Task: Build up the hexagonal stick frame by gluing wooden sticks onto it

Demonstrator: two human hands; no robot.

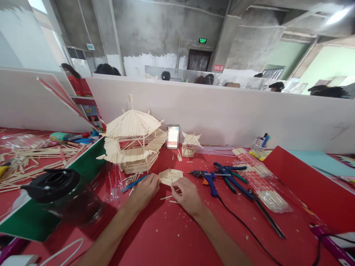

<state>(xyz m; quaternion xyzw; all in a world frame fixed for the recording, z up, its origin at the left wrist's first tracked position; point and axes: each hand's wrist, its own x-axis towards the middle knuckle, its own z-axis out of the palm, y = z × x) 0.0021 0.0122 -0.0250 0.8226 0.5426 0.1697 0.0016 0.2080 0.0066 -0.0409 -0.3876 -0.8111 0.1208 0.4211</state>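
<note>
My left hand (144, 190) and my right hand (187, 195) meet at a small flat hexagonal panel of wooden sticks (170, 175) lying on the red table (172, 229). Both hands pinch the panel's near edge, the left one at its left side, the right one at its front. A blue pencil (134, 183) lies under or beside my left hand. Behind the panel stands a large stick-built pavilion model (132, 142), and a small stick pavilion (190, 144) stands to its right.
A blue glue gun (208, 177) with a black cord and blue-handled pliers (231, 177) lie right of the hands. A wrapped bundle of sticks (260, 183) lies further right. A dark plastic jar (62, 195) stands at left, loose sticks (33, 157) beyond it. A white partition (222, 111) backs the table.
</note>
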